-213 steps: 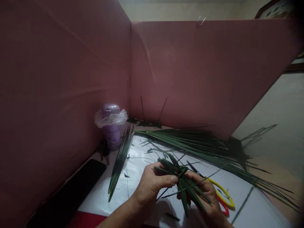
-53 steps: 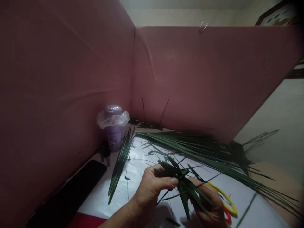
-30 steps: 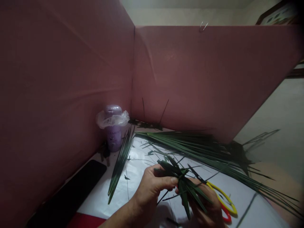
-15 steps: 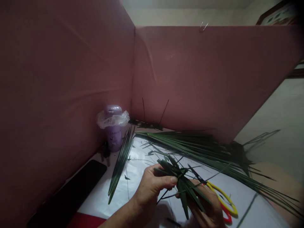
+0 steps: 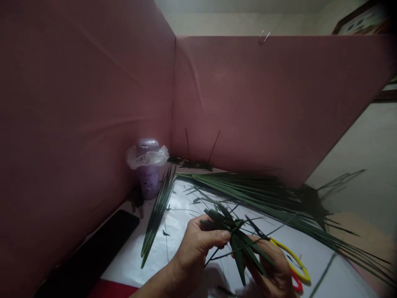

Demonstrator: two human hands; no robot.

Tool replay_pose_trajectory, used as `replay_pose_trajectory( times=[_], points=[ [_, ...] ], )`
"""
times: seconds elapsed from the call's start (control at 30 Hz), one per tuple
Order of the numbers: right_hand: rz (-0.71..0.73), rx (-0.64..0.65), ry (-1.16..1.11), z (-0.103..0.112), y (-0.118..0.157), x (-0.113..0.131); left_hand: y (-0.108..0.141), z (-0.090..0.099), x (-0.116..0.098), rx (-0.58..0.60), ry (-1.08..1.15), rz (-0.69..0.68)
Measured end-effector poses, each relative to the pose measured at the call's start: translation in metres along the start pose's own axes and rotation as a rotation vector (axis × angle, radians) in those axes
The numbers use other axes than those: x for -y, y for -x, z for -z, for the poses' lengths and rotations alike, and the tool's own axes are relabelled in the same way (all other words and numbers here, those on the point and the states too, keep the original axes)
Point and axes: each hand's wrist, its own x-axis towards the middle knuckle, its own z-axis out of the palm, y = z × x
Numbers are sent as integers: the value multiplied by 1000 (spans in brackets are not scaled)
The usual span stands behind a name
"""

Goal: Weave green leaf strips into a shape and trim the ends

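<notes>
Fingertips point(image 5: 225, 236) of the left hand point(image 5: 194, 240) pinch tight on a knotted green leaf piece point(image 5: 238, 247), right beside its crossing, while the right hand point(image 5: 274, 265) curls behind the splayed blades, holding from below, grip partly hidden! Looks like a folding or tightening step, and the next move seems to call for a steady left pinch while the right manages the blades. Scissors point(image 5: 266, 237) lie just beyond the right knuckles, long palm leaves point(image 5: 248, 189) farther out. Off to the left, well ahead of the fingertips, stands a purple tumbler point(image 5: 149, 183), clear plastic point(image 5: 145, 158) around its upper part, contents out of sight.
</notes>
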Motion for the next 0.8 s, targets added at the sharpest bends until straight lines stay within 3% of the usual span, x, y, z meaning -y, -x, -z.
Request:
replay_pose_trajectory(
  times=[0.5,0.8],
  points=[
    [-1,46,-22,-4,-1,-1,0,-1,-1,-16,-6,16],
    [-125,23,-44,-2,2,-11,-1,1,1,-30,-1,-2]
  ],
)
